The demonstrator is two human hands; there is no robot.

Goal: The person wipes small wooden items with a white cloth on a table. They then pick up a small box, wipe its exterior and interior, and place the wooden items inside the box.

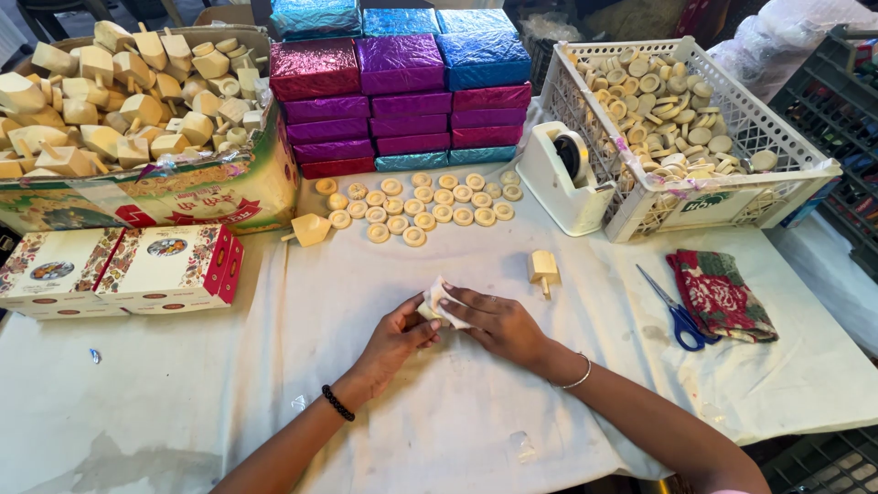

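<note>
Wooden, pale and blocky, a small piece (437,302) sits pinched between both hands at table centre. Left hand (395,340) grips its near side; right hand (497,322) covers it from above, fingers closed. Beyond the hands lie round wooden discs (419,203) in rows (flat, cream-coloured). Right of the hands: blue-handled scissors (675,313). White cloth (274,366), wrinkled, covers the table.

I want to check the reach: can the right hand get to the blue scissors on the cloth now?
Probably yes: the scissors lie in the open just beside the right hand, nothing between, though it holds a small pale piece.
</note>
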